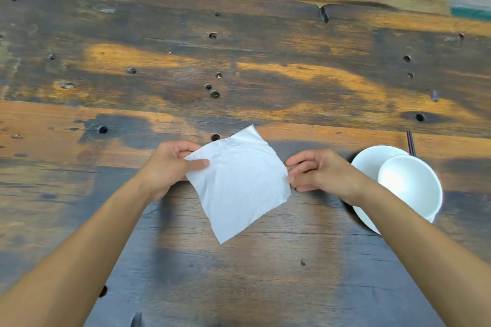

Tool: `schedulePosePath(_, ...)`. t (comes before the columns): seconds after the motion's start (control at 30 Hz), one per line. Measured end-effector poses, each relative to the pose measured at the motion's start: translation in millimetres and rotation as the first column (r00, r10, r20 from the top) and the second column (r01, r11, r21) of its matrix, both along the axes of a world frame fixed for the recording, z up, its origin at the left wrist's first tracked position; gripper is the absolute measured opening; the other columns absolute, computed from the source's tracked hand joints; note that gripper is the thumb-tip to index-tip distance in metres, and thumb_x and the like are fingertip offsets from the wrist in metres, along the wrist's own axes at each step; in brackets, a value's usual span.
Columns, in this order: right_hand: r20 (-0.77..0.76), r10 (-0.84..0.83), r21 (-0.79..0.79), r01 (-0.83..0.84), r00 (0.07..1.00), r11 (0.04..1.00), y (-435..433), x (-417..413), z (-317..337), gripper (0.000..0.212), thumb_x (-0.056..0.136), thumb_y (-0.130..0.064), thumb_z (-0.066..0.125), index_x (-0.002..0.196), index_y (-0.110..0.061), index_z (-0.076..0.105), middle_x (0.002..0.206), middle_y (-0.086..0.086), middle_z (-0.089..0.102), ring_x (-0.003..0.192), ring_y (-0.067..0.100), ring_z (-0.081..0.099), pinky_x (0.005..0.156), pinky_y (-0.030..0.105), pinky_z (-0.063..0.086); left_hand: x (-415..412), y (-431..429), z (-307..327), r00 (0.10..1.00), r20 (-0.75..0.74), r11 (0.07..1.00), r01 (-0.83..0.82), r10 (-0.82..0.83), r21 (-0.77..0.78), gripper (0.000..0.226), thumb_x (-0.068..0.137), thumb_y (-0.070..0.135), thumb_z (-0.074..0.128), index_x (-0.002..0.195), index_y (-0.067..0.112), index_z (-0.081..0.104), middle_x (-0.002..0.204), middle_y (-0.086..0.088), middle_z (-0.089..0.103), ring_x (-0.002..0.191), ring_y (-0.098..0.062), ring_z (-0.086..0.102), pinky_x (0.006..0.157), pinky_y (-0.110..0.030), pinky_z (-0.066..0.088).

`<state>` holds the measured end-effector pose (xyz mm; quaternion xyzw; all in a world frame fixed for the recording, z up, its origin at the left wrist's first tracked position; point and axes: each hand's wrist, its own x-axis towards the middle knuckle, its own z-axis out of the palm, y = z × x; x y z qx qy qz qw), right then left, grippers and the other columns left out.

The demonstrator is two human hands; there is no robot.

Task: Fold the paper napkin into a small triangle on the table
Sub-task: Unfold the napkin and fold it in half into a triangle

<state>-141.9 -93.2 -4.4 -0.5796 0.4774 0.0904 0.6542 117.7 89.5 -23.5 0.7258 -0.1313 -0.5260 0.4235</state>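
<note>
Over the counter (265,260), left hand (166,167) and right hand (318,171) pinch the unfolded napkin (239,183) at 9 and 3 o'clock, taut for a diagonal fold.

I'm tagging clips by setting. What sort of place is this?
Probably a dining spot, a rustic eatery or a home table: a worn plank table, a white bowl on a white plate, and a paper napkin.

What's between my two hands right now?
In the head view, the white paper napkin spans the gap, unfolded, its side corners pinched by the left hand and right hand.
</note>
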Motion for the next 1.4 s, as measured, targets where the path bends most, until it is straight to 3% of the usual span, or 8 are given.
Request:
schedulePosePath(0.2,-0.166,-0.006,-0.157,-0.02,0.986,0.987,13.1,9.6,-0.4,0.039,0.063,-0.039,0.094,0.09,-0.018,0.076,0.069,-0.008,0.061,0.066,0.011,0.06,0.072,0.03,0.054,-5.4,2.2,-2.6,0.994,-0.053,0.996,-0.095,0.094,-0.004,0.015,0.085,-0.003,0.072,0.097,0.005,0.073,0.095,-0.015,0.079,0.081,-0.022,0.074,0.076,-0.034,0.062)
schedulePosePath(0.33,-0.404,0.01,-0.396,-0.185,0.915,0.899,28.5,23.2,3.3,0.053,0.055,-0.06,0.088,0.089,-0.026,0.066,0.085,-0.01,0.068,0.086,0.014,0.064,0.076,0.033,0.052,-7.8,1.1,-5.1,0.991,-0.053,0.993,-0.121,0.121,0.001,0.017,0.085,-0.003,0.073,0.101,0.002,0.072,0.095,-0.015,0.079,0.08,-0.022,0.074,0.075,-0.034,0.062)
schedulePosePath(0.47,-0.451,0.044,-0.446,-0.268,0.891,0.854,39.6,26.5,4.9,0.031,0.069,-0.032,0.082,0.09,-0.014,0.068,0.089,0.005,0.074,0.091,0.023,0.066,0.073,0.034,0.053,-8.6,3.4,-4.6,0.991,-0.049,0.992,-0.129,0.128,0.0,0.018,0.085,-0.002,0.074,0.103,0.002,0.072,0.095,-0.015,0.079,0.083,-0.022,0.075,0.075,-0.034,0.062)
schedulePosePath(0.57,-0.327,-0.098,-0.324,-0.014,0.94,0.946,35.9,16.8,1.3,0.015,0.069,-0.013,0.077,0.081,-0.006,0.073,0.08,0.014,0.077,0.07,0.021,0.07,0.079,0.043,0.063,-8.9,6.1,-1.7,0.993,-0.051,0.994,-0.107,0.106,-0.006,0.022,0.083,-0.004,0.075,0.102,0.005,0.073,0.097,-0.014,0.079,0.087,-0.024,0.075,0.078,-0.037,0.062)
schedulePosePath(0.67,-0.202,-0.218,-0.113,0.198,0.955,0.974,30.2,6.2,1.2,0.007,0.081,-0.002,0.073,0.082,-0.008,0.072,0.081,0.014,0.076,0.069,0.019,0.072,0.077,0.038,0.064,-8.7,9.3,2.6,0.995,-0.086,0.998,-0.055,0.054,-0.016,0.032,0.082,-0.008,0.074,0.11,0.007,0.073,0.103,-0.012,0.079,0.095,-0.024,0.075,0.085,-0.038,0.062)
schedulePosePath(0.87,-0.16,-0.248,-0.087,0.237,0.955,0.968,22.2,-9.5,-3.3,0.01,0.078,-0.011,0.083,0.08,-0.005,0.076,0.087,0.016,0.079,0.078,0.02,0.074,0.078,0.031,0.062,-4.5,20.7,3.4,1.0,0.025,1.0,-0.001,0.0,0.027,0.025,0.086,-0.011,0.069,0.106,0.004,0.073,0.098,-0.014,0.079,0.093,-0.025,0.075,0.075,-0.029,0.064)
schedulePosePath(1.2,-0.048,-0.283,-0.063,0.279,0.958,0.958,19.0,-21.6,-7.1,0.018,0.08,0.006,0.078,0.094,-0.004,0.075,0.093,0.015,0.079,0.082,0.024,0.076,0.073,0.029,0.062,-3.3,24.7,6.4,0.996,0.027,0.996,0.09,-0.09,0.023,0.02,0.083,-0.012,0.072,0.095,0.004,0.076,0.091,-0.012,0.08,0.074,-0.01,0.074,0.064,-0.018,0.058)
schedulePosePath(1.4,0.041,-0.292,-0.145,0.295,0.955,0.944,16.5,-32.5,-13.1,0.018,0.083,0.007,0.075,0.089,-0.009,0.079,0.094,0.013,0.079,0.092,0.032,0.076,0.082,0.037,0.061,0.8,24.6,8.9,0.993,0.033,0.993,0.114,-0.114,-0.007,0.013,0.082,-0.012,0.073,0.093,-0.006,0.076,0.092,-0.022,0.078,0.079,-0.021,0.077,0.073,-0.024,0.062)
